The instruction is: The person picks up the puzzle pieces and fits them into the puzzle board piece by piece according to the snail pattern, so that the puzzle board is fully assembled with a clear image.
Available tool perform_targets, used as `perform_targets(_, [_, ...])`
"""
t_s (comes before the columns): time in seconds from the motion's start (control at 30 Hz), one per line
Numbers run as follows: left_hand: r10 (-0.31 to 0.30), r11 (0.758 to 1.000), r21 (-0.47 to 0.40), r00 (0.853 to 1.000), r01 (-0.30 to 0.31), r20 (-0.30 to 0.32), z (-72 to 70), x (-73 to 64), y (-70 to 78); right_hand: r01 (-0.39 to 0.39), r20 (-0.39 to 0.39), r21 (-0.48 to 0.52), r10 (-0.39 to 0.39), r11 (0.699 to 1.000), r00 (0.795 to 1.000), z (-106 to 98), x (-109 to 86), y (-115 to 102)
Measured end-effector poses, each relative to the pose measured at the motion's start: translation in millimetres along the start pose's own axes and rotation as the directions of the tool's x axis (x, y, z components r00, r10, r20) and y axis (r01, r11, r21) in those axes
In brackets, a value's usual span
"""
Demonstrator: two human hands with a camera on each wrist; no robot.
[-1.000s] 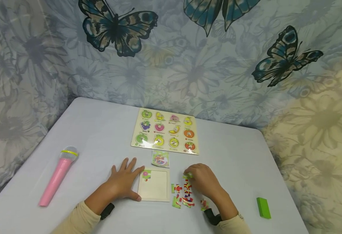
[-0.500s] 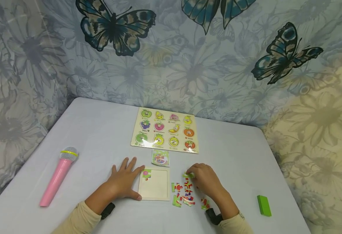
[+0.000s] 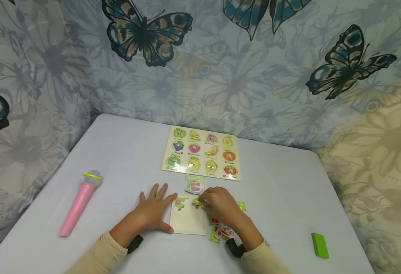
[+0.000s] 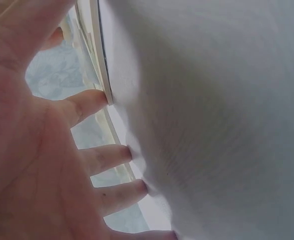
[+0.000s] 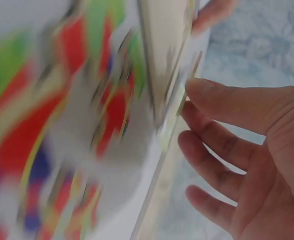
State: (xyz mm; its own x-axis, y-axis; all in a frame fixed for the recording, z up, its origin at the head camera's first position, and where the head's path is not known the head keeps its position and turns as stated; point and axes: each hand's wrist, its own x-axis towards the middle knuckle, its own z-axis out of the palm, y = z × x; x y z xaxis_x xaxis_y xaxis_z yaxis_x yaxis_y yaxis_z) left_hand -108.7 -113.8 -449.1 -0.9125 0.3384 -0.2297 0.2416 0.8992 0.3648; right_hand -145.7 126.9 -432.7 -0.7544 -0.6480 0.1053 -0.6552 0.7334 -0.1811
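Observation:
My left hand (image 3: 151,212) lies with fingers spread beside a square wooden puzzle tray (image 3: 187,222); its thumb and index finger touch the tray's left edge. In the left wrist view the fingertips (image 4: 99,97) rest along that edge and on the cloth. A green jigsaw piece (image 3: 198,203) is pinched between thumb and fingers of my right hand (image 3: 222,205), over the tray's upper right part. Another jigsaw piece (image 3: 179,203), green with a pink spot, sits in the tray's upper left corner. Loose jigsaw pieces (image 3: 215,236) lie right of the tray, partly hidden by my right hand and wrist.
Behind the tray is a small picture card (image 3: 195,184), then a large fruit puzzle board (image 3: 201,153). A pink toy microphone (image 3: 80,203) lies at the left, a green block (image 3: 320,246) at the right. White cloth (image 3: 279,182) covers the table, which meets a papered wall.
My right hand has lifted the green jigsaw piece from the loose group and carried it left over the tray. The left hand keeps its place at the tray's edge. The head view has shifted slightly.

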Motion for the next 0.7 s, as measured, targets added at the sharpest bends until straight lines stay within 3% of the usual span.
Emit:
perform_targets(0.2, [0.002, 1.0, 0.029, 1.0, -0.002, -0.001, -0.2, 0.0, -0.1, 0.027, 0.03, -0.026, -0.026, 0.999, 0.999, 8, 15.0, -15])
perform_targets(0.47, [0.005, 0.999, 0.051, 1.0, -0.005, 0.007, -1.1, 0.5, 1.8, -0.004, 0.036, -0.086, 0.007, 0.996, 0.999, 18, 19.4, -21])
perform_targets(0.7, [-0.002, 0.998, 0.057, 1.0, 0.002, 0.007, 0.0, 0.8, 1.0, 0.016, 0.011, -0.142, -0.014, 0.99, 1.0, 21, 20.2, -24])
